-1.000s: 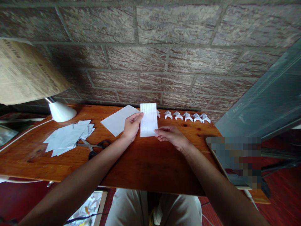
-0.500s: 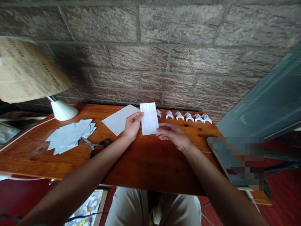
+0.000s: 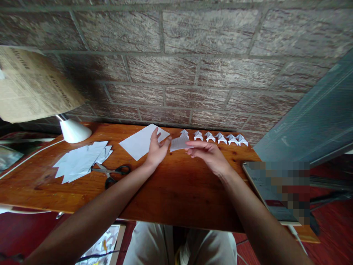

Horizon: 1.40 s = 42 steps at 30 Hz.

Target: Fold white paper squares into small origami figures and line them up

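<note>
My right hand [image 3: 204,154] pinches the right edge of a small sheet of paper [image 3: 179,143] between thumb and fingers. The sheet is tipped nearly flat, so it shows as a thin, slightly curved strip with faint lines. Left of it, my left hand [image 3: 157,149] is open with its fingers apart, its thumb tip close to the sheet's left edge; whether they touch I cannot tell. A larger white sheet [image 3: 136,143] lies on the table behind my left hand. Several folded paper shapes [image 3: 210,137] stand in a row beyond my right hand.
Scissors [image 3: 110,172] with black handles lie on the wooden table [image 3: 176,191], beside a pile of cut papers [image 3: 81,160]. A lamp [image 3: 74,130] stands back left. A partly blurred laptop-like device [image 3: 264,191] sits at the right. A brick wall [image 3: 176,66] rises behind.
The small sheet has tipped from upright to nearly flat. My left hand has let go of it and opened, while my right hand keeps its pinch.
</note>
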### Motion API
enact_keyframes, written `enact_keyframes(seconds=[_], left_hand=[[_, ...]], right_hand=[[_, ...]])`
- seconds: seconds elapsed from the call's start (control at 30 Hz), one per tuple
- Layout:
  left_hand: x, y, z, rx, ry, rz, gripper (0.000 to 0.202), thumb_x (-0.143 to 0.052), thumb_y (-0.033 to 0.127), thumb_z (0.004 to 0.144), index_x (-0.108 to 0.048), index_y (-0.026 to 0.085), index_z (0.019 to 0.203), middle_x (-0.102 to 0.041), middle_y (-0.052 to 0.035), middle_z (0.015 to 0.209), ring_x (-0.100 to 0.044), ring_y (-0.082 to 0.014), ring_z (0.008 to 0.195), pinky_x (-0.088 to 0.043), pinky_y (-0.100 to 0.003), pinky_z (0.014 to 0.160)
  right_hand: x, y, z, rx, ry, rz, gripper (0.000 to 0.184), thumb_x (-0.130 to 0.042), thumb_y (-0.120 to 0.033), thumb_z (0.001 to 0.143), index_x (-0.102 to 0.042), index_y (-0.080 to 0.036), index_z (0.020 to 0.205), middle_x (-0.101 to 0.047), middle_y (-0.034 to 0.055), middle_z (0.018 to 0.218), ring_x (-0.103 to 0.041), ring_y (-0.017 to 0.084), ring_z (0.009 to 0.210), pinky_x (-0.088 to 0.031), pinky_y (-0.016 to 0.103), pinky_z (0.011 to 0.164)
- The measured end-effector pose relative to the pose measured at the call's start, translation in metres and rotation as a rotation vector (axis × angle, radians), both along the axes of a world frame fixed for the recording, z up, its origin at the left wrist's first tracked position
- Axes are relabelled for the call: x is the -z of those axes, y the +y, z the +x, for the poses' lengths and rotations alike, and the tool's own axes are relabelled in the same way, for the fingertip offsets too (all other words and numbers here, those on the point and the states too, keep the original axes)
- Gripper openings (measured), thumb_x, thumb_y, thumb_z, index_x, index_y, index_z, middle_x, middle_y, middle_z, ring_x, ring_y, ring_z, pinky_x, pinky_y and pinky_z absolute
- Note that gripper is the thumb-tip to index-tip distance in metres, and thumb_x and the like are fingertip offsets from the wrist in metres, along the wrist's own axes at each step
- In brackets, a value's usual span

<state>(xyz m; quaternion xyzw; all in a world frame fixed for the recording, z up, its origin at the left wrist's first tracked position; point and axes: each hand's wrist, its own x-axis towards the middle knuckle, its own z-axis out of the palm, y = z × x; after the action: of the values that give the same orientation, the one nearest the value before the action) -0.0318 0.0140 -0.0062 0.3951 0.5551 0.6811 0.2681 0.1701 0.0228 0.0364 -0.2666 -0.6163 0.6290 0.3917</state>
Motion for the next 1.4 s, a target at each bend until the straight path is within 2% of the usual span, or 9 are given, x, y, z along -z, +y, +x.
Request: enact_keyframes(seconds=[0.07, 0.13, 0.27, 0.43, 0.63, 0.8, 1.03, 1.2, 1.4], left_hand=[[-0.009, -0.008, 0.003, 0.064, 0.156, 0.151, 0.053, -0.061, 0.049, 0.083, -0.054, 0.021, 0.128, -0.051, -0.0112, 0.140, -0.047, -0.0245, 0.129, -0.043, -0.036, 0.102], [-0.018, -0.019, 0.007, 0.309, 0.235, 0.203, 0.048, -0.042, 0.053, 0.093, -0.062, 0.017, 0.118, -0.065, -0.0126, 0.121, -0.058, -0.0234, 0.115, -0.044, -0.037, 0.100], [-0.024, -0.036, 0.017, 0.513, 0.347, 0.150, 0.038, -0.060, 0.051, 0.084, -0.070, 0.015, 0.093, -0.069, -0.0041, 0.079, -0.061, -0.0157, 0.072, -0.047, -0.024, 0.066], [-0.022, -0.036, 0.022, 0.519, 0.280, 0.032, 0.038, -0.057, 0.050, 0.085, -0.069, 0.014, 0.079, -0.056, 0.0021, 0.060, -0.045, -0.0086, 0.054, -0.032, -0.021, 0.050], [-0.024, -0.031, 0.022, 0.565, 0.179, -0.029, 0.038, -0.062, 0.051, 0.081, -0.071, 0.014, 0.083, -0.065, -0.0002, 0.070, -0.052, -0.0112, 0.061, -0.039, -0.022, 0.056], [-0.021, -0.027, 0.021, 0.445, 0.113, 0.006, 0.035, -0.064, 0.050, 0.079, -0.072, 0.016, 0.082, -0.066, -0.0003, 0.071, -0.054, -0.0124, 0.064, -0.041, -0.022, 0.058], [-0.020, -0.024, 0.019, 0.424, 0.028, 0.009, 0.031, -0.068, 0.047, 0.076, -0.073, 0.017, 0.083, -0.064, 0.0004, 0.065, -0.052, -0.0116, 0.057, -0.037, -0.023, 0.053], [-0.017, -0.023, 0.019, 0.423, 0.039, 0.046, 0.031, -0.066, 0.046, 0.079, -0.073, 0.017, 0.088, -0.069, -0.0006, 0.073, -0.057, -0.0127, 0.063, -0.042, -0.023, 0.060], [-0.013, -0.021, 0.018, 0.425, 0.064, 0.043, 0.033, -0.065, 0.046, 0.080, -0.073, 0.017, 0.093, -0.072, -0.0023, 0.079, -0.061, -0.0148, 0.068, -0.045, -0.024, 0.064]], right_hand=[[-0.004, 0.001, 0.002, 0.066, 0.014, 0.009, 0.024, -0.076, -0.032, 0.072, -0.077, -0.024, 0.095, -0.075, 0.0039, 0.088, -0.063, 0.014, 0.073, -0.046, 0.027, 0.066], [-0.007, 0.002, 0.003, 0.115, 0.038, 0.006, 0.020, -0.075, -0.035, 0.074, -0.077, -0.023, 0.089, -0.074, 0.0042, 0.087, -0.061, 0.012, 0.069, -0.045, 0.025, 0.062], [-0.010, 0.002, 0.002, 0.191, 0.105, -0.005, 0.016, -0.076, -0.036, 0.074, -0.076, -0.021, 0.077, -0.065, -0.0005, 0.064, -0.048, 0.008, 0.053, -0.036, 0.023, 0.051], [-0.008, 0.002, 0.000, 0.274, 0.082, -0.001, 0.020, -0.078, -0.038, 0.070, -0.073, -0.019, 0.074, -0.044, -0.0064, 0.050, -0.031, 0.006, 0.047, -0.025, 0.023, 0.045], [-0.009, 0.000, -0.002, 0.295, -0.010, 0.017, 0.028, -0.079, -0.045, 0.065, -0.072, -0.019, 0.071, -0.060, -0.0017, 0.065, -0.047, 0.010, 0.059, -0.038, 0.025, 0.056], [-0.004, 0.001, -0.004, 0.276, -0.075, 0.049, 0.030, -0.076, -0.048, 0.068, -0.072, -0.019, 0.071, -0.060, -0.0014, 0.066, -0.047, 0.010, 0.060, -0.041, 0.026, 0.059], [-0.001, 0.001, -0.005, 0.310, -0.092, 0.074, 0.037, -0.074, -0.055, 0.068, -0.073, -0.018, 0.073, -0.061, 0.0004, 0.065, -0.047, 0.012, 0.059, -0.041, 0.026, 0.057], [0.001, 0.002, -0.006, 0.337, -0.048, 0.058, 0.030, -0.079, -0.048, 0.065, -0.073, -0.019, 0.070, -0.062, -0.0003, 0.064, -0.047, 0.011, 0.057, -0.041, 0.026, 0.056], [0.003, 0.003, -0.008, 0.352, 0.010, 0.032, 0.026, -0.081, -0.040, 0.064, -0.077, -0.023, 0.084, -0.068, 0.0001, 0.075, -0.050, 0.011, 0.061, -0.042, 0.025, 0.055]])
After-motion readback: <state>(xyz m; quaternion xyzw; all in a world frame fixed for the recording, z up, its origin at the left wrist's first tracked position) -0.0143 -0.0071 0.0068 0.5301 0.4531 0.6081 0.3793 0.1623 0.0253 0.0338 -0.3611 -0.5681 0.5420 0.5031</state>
